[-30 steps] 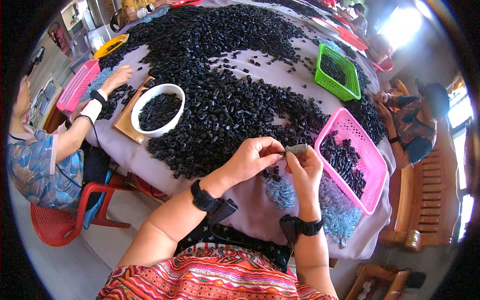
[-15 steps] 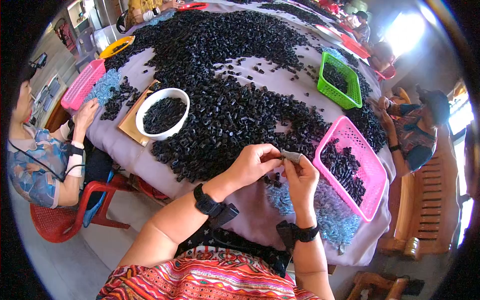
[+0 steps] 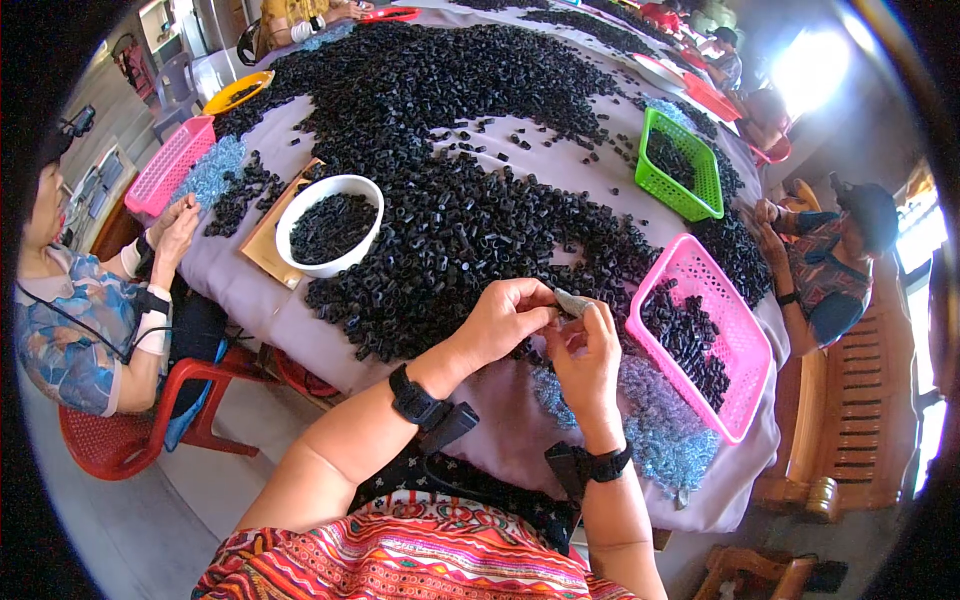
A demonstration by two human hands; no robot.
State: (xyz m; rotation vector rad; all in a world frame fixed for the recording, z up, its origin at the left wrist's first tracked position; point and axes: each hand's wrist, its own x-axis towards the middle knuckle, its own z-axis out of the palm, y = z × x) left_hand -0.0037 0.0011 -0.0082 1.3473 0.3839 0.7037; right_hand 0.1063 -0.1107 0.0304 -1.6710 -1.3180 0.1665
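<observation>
Over the near edge of the black heap, my left hand [image 3: 505,322] is closed in a pinch, thumb against forefinger. What sits at its fingertips is too small to make out. Close against it, my right hand [image 3: 588,365] has its fingers bent together, with a grey cover [image 3: 572,303] on what looks like its forefinger. Whatever lies between the right fingers is hidden. Beyond both hands spread many small black plastic pieces [image 3: 440,250]. A pink basket [image 3: 745,390] partly filled with such pieces stands right of my right hand, and small clear-blue bits [image 3: 665,430] lie below it.
Left of the heap, a white bowl [image 3: 375,225] of black pieces rests partly on a wooden board [image 3: 255,255]. A green basket [image 3: 712,190] stands farther right. Co-workers sit at both sides, one on a red chair [image 3: 110,440]. A wooden bench [image 3: 860,420] is at right.
My right hand has shifted slightly left and its fingers have curled in more, tilting the grey cover. My left hand has moved little. The left co-worker's hands have come together.
</observation>
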